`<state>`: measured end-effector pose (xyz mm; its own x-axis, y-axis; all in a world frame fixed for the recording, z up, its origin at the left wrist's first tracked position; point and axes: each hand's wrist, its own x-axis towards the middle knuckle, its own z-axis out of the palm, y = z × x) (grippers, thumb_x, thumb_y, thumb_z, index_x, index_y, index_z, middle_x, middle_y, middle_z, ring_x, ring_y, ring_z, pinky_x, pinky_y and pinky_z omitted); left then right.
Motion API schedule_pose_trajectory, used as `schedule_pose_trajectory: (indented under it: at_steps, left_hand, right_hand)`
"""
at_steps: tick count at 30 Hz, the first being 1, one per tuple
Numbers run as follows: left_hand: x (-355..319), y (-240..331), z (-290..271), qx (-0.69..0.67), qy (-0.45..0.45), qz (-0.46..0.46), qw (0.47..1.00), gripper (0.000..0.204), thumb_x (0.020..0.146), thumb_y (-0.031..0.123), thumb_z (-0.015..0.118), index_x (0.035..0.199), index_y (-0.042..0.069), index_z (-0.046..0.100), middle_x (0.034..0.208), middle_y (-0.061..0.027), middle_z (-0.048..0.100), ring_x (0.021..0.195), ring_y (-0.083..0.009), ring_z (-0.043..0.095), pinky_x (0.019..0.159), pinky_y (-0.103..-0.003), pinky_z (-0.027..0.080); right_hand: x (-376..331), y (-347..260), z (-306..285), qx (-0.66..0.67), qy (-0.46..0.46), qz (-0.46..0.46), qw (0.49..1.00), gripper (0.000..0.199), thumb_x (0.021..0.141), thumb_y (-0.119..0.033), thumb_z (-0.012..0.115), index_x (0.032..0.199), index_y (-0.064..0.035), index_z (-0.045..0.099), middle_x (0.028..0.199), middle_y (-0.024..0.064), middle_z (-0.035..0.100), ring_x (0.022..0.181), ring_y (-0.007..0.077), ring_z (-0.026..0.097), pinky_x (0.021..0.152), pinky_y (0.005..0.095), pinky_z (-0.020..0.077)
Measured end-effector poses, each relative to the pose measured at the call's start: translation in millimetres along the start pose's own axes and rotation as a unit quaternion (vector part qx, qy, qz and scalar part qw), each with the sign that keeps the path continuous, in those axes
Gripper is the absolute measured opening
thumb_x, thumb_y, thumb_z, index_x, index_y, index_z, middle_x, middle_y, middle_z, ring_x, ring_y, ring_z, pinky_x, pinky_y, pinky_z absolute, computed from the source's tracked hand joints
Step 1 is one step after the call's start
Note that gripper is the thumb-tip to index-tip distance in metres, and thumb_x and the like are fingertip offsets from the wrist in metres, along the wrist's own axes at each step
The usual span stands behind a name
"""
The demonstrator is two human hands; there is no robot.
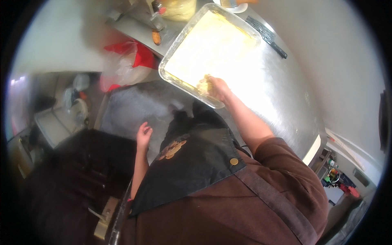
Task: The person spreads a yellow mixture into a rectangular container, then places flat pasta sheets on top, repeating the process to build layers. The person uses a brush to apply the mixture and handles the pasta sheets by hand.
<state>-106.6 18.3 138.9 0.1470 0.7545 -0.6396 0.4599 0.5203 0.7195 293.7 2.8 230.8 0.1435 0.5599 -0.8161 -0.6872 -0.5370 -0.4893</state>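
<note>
The right hand (216,87) is pinching a pale yellow dough lump (203,85) at the near rim of the clear rectangular glass tray (169,75), apparently mid-scoop and needing a clean lift, while the left hand (143,134) is hanging loosely curled, empty, well below the tray.

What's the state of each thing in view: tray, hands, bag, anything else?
Glass tray: on the steel counter, tilted in the picture, coated with pale yellow dough.
Dough lump: at the tray's near edge, under the right hand.
Right hand: closed on the dough lump.
Left hand: hangs free, loosely curled, holds nothing.
Black spatula: lies flat on the counter, untouched.
Red and clear plastic bag: crumpled, beside the counter.
Apron: worn.
</note>
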Motion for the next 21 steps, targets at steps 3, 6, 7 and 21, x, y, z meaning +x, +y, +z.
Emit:
schedule_pose_trajectory:
  at_steps: [3,6,7,21]
  left_hand:
    - [-14,16,1,0.024,0.014,-0.002,1.0,0.045,0.077,0.009,0.062,0.12,0.008,0.048,0.096,-0.0077,0.059,0.078,-0.0114,0.054,0.066,-0.024,0.044]
    - [-24,12,-1,0.016,0.031,-0.015,0.999,0.046,0.076,0.009,0.062,0.12,0.007,0.048,0.093,-0.0072,0.059,0.077,-0.0116,0.054,0.065,-0.025,0.044]
    - [-27,11,0,0.014,0.036,-0.019,0.999,0.046,0.076,0.008,0.062,0.12,0.006,0.048,0.093,-0.007,0.06,0.077,-0.0117,0.054,0.065,-0.025,0.045]
    - [-59,16,24,-0.014,0.097,-0.099,0.99,0.048,0.076,0.009,0.061,0.121,0.004,0.046,0.089,-0.0061,0.058,0.074,-0.0121,0.055,0.062,-0.024,0.045]
  right_hand:
    - [36,2,27,-0.038,-0.121,-0.01,0.992,0.023,0.088,-0.017,0.045,0.092,-0.0014,0.062,0.083,0.0083,0.062,0.072,0.0137,0.058,0.059,0.026,0.0482]
    - [56,-19,63,-0.211,-0.191,-0.105,0.953,0.023,0.088,-0.016,0.046,0.094,-0.0009,0.063,0.086,0.0074,0.062,0.073,0.0128,0.059,0.058,0.0246,0.0496]
    - [64,-27,69,-0.212,-0.211,-0.087,0.95,0.025,0.087,-0.017,0.046,0.096,-0.0006,0.062,0.09,0.0067,0.062,0.076,0.0131,0.058,0.061,0.0247,0.0493]
    - [172,-207,-26,0.266,-0.1,-0.199,0.938,0.027,0.093,-0.017,0.033,0.112,-0.001,0.044,0.106,0.0163,0.055,0.095,0.0281,0.058,0.076,0.0396,0.0523]
